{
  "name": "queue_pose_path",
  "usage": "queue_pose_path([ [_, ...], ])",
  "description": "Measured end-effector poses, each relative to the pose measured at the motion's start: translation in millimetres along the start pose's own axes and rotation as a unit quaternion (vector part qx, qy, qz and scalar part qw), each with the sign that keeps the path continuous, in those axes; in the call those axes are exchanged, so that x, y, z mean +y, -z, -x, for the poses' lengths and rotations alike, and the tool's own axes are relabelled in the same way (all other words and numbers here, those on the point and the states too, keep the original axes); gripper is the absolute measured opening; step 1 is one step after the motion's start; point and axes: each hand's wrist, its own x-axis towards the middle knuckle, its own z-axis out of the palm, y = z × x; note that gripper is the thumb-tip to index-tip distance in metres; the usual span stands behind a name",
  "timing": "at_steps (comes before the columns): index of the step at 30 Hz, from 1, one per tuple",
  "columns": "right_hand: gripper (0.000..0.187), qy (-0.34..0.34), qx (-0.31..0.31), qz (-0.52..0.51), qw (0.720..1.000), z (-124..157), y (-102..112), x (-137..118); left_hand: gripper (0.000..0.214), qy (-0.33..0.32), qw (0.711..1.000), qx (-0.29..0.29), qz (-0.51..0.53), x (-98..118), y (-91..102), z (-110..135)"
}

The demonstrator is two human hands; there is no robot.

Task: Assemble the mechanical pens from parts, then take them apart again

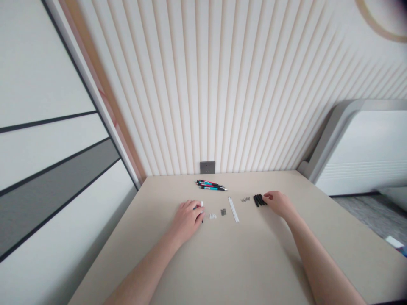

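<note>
Two bare hands at a beige surface, forearms entering from the near edge. Left hand: fingers curled narrow over a slim white-and-black pen part, which shows only at its two ends; whether it is firmly gripped cannot be told. Right hand: fingers loosely open, tips touching the right side of a tight row of black pen barrels, not closed around them. Item list, left to right across the middle of the surface: small white parts, just right of the left hand; a small cluster of grey parts, too small to identify; a long white plastic strip, lying tilted; a second cluster of grey parts, just left of the black barrels. Farther back, near the far edge: a bundle of assembled retractable pens with teal, red and black barrels, lying side by side. Behind them, a dark grey wall socket set in ribbed cream wall panelling. Left of the surface stand large white-and-grey panels; to the right, a grey-framed white unit stands beyond the far corner.
</note>
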Motion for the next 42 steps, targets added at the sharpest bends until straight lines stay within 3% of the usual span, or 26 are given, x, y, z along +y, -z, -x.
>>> queue_pose_path([
  [24, 0.026, 0.018, 0.002, -0.002, 1.000, -5, -5, 2, 0.017, 0.001, 1.000, 0.010, 0.001, -1, -0.8, 0],
  [31, 0.026, 0.007, -0.005, -0.010, 1.000, -4, -4, 2, 0.021, 0.014, 0.999, 0.038, 0.003, 0, 0.2, -1],
  [42, 0.030, -0.020, -0.003, 0.006, 1.000, -2, -1, 3, 0.021, 0.066, 0.997, 0.048, 0.017, -18, 7.0, -5],
])
